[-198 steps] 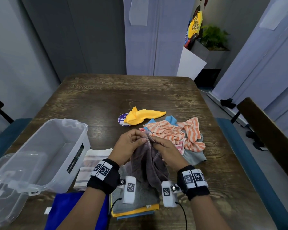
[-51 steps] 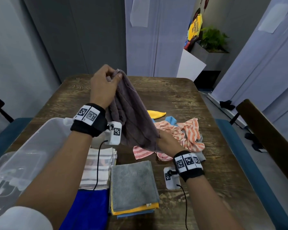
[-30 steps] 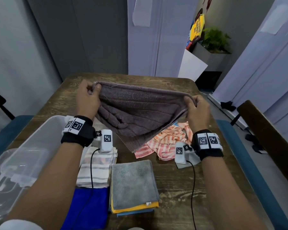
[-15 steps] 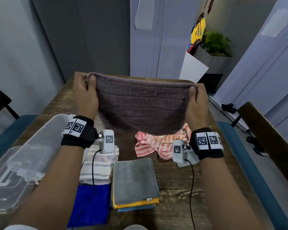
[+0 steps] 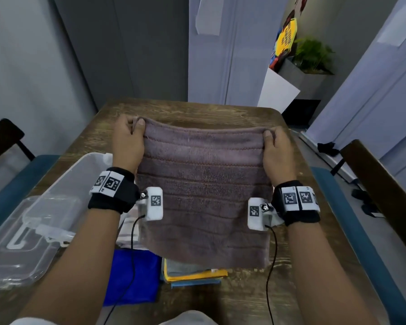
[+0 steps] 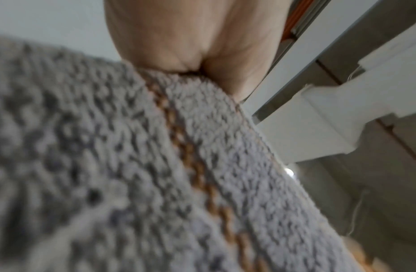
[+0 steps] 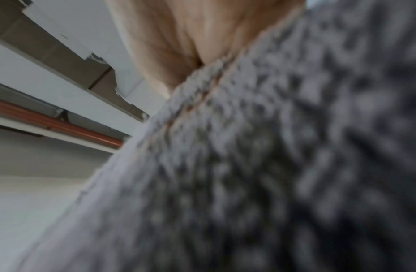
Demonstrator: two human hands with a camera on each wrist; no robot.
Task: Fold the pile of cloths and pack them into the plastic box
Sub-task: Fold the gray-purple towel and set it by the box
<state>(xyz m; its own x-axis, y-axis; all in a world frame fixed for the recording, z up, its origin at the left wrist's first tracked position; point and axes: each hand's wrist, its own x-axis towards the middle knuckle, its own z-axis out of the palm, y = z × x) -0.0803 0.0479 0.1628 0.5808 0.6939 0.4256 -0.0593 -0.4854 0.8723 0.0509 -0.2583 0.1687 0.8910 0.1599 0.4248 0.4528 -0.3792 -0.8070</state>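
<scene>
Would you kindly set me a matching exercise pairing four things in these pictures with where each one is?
Things: 1 brown towel; 2 blue cloth; 3 plastic box; 4 potted plant.
Places: A beyond the table, far right; B on the table's left side; C held up by left hand and right hand; D at the table's near edge.
Pairs: 1-C; 2-D; 3-B; 4-A.

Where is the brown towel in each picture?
Head: brown towel in the middle, stretched between the left hand and right hand.
Left wrist: towel fills the left and bottom, looking grey.
Right wrist: towel fills the right and bottom, blurred.
Shared landmark: the stitched line near its top edge.
</scene>
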